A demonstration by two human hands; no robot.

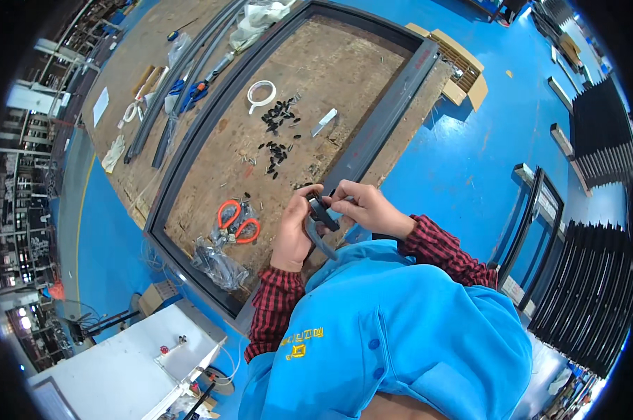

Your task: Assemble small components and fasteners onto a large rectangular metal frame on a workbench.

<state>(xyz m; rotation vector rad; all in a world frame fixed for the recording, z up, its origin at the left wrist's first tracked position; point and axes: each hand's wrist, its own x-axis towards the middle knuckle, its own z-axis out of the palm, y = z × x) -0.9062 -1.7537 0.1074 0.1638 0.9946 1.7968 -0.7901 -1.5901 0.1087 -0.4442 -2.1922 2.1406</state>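
In the head view, we have both hands raised together in front of the body, by the near end of the right-hand rail of a big dark frame (386,112) lying on the wooden table (323,66). Our left hand (293,224) is curled around a small dark piece (321,212), gripping it from the left. Our right hand (374,210) comes in from the right, thumb and fingers drawn together on the same piece, so it seems to be pinching it; its exact hold is partly hidden. A grey curved strip hangs just below, and we cannot tell whether it belongs to the piece.

Inside the frame, beyond our hands and to the left, lie scattered small black parts (279,114), with a white ring (252,96) farther off and a small white block (325,122) to their right. Nearer, at the left, orange-handled scissors (220,215) rest beside a clear plastic bag (218,264).

We judge the step in hand to be fine fingerwork on the dark piece, not placing it. The next move probably calls for a steady left grip while the right fingertips work on it, clear of the rail.
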